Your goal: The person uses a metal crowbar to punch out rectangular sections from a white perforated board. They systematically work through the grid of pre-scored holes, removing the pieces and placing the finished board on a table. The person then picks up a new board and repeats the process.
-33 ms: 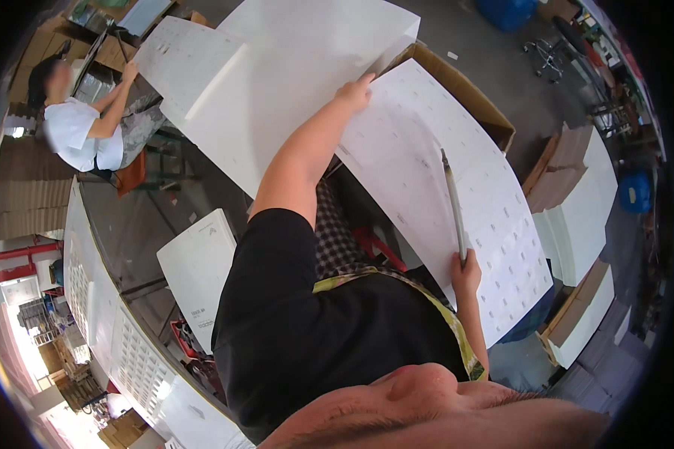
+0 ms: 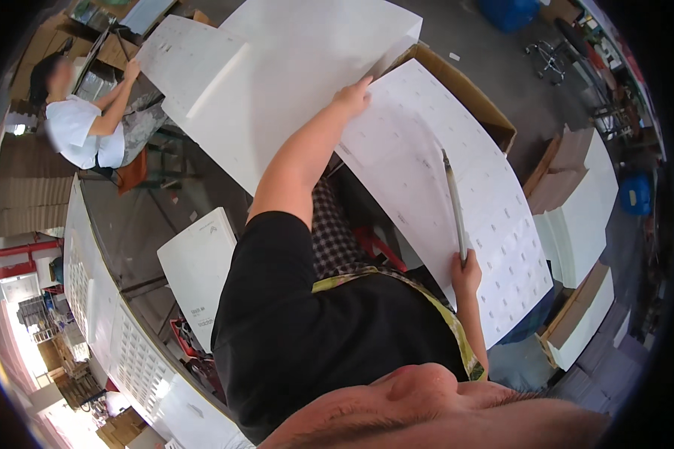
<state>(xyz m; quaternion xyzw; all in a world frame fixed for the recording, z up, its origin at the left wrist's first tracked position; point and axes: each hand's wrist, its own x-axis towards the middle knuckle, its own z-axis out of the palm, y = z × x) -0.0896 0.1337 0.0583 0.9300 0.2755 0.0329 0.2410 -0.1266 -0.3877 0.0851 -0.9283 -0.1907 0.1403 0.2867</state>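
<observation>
A large white sheet (image 2: 427, 157) printed with rows of small marks lies slanting in front of me. At its far left corner my left hand (image 2: 354, 97) is closed on the edge, beside a big plain white board (image 2: 292, 67). Its fingertips are partly hidden. Over the nearer part of the printed sheet, my right hand (image 2: 466, 273) is closed around the lower end of a long thin grey stick-like tool (image 2: 455, 206). The tool's dark narrow tip points away from me, over the sheet.
Behind the sheet stands an open cardboard box (image 2: 468, 93). A person in a white shirt (image 2: 86, 131) at the far left holds another white panel (image 2: 183, 63). White board stacks (image 2: 577, 217) are on the right, and a white box (image 2: 198, 262) is at my left.
</observation>
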